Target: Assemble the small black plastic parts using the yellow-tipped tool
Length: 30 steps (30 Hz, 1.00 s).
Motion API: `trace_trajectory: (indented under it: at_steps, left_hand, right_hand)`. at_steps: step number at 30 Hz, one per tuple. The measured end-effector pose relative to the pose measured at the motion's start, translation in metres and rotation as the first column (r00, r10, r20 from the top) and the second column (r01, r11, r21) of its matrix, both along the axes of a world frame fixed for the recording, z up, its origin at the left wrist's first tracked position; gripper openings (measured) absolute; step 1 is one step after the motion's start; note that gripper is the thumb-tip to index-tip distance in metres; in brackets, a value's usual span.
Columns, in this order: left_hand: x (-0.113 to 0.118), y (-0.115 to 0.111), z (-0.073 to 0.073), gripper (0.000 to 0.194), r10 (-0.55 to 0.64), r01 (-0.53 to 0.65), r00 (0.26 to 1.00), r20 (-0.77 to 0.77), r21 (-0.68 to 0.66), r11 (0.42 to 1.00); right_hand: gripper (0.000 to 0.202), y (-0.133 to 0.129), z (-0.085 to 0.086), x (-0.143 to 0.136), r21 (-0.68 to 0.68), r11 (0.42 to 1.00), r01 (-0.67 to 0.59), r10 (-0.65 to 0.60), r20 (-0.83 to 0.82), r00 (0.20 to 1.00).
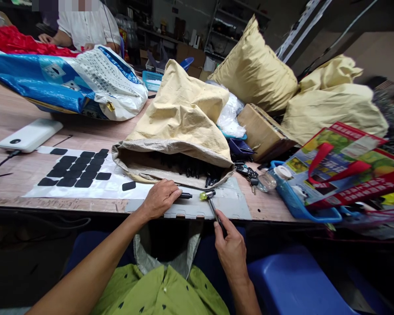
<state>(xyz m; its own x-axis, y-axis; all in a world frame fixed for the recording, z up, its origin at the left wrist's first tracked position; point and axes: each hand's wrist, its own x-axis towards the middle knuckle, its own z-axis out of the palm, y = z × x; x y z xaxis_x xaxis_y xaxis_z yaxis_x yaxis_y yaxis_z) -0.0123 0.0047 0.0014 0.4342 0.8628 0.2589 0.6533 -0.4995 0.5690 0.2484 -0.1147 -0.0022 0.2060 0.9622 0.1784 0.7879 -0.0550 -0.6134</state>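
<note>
Head view shows the left hand [160,199] at the near edge of the surface [267,206], its fingers closed around a black tube [186,196] whose tip points right. To its right, the fingers of the right hand [230,240] are wrapped around the handle of a small hammer [212,206]; the hammer's yellow-ended head lies just beside the tube's tip, apart from it. Both are above a grey sheet [231,199]. Just beyond them, a cream sack [184,116] lies with its mouth toward the near side, black pieces [197,168] inside. On the left, black patches [72,173] lie mostly in rows on a white sheet [108,191], with a white power bank [31,134] farther left. On the right, a blue basket [285,194] holds a colourful bag [354,164].
</note>
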Motion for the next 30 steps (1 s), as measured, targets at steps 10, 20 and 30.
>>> trace_trajectory:
  at_steps: [10,20,30]
  left_hand:
    - [0.005,-0.057,0.031,0.039,-0.254,0.266,0.963,0.087,-0.188,0.946]
    - [0.013,-0.113,-0.071,0.026,-0.198,-0.025,0.924,-0.328,-0.567,0.823]
    - [0.014,-0.028,0.051,0.025,-0.043,0.112,0.983,0.179,-0.394,0.912]
  right_hand:
    - [0.041,0.001,-0.001,-0.001,0.014,1.000,0.004,-0.004,-0.024,1.000]
    - [0.042,0.000,-0.001,-0.001,0.011,1.000,0.008,-0.008,-0.064,0.998]
    - [0.042,0.001,-0.004,0.000,0.002,1.000,0.006,-0.006,-0.081,0.997]
